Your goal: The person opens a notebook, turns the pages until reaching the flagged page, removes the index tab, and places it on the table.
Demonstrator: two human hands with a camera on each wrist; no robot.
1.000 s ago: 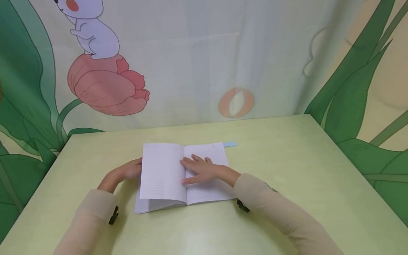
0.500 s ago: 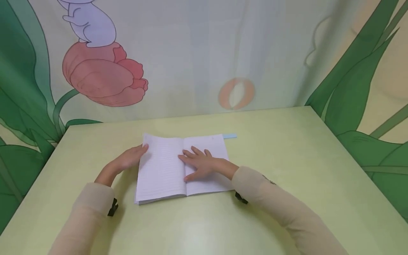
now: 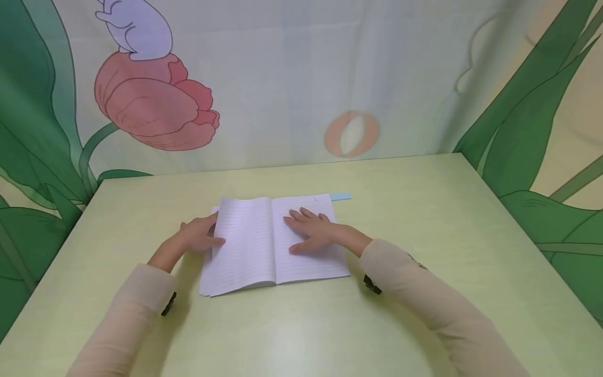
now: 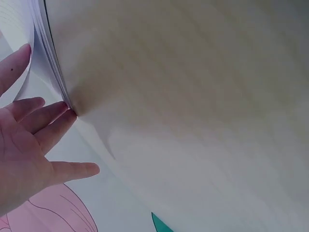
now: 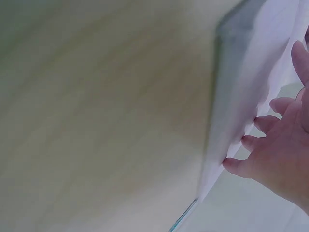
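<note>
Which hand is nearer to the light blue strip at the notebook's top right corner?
Right. The right hand rests on the right page, below the strip in the head view; the left hand is farther away, at the left edge of the notebook.

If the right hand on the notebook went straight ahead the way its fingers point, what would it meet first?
Likely the centre fold, then the left page: the right hand lies on the right page, its fingers aimed that way. How much the left page bulges is hard to judge.

Left hand (image 3: 199, 234) partly behind a page (image 3: 246, 241) — rabbit print (image 3: 143, 31) incomplete at top edge
</note>
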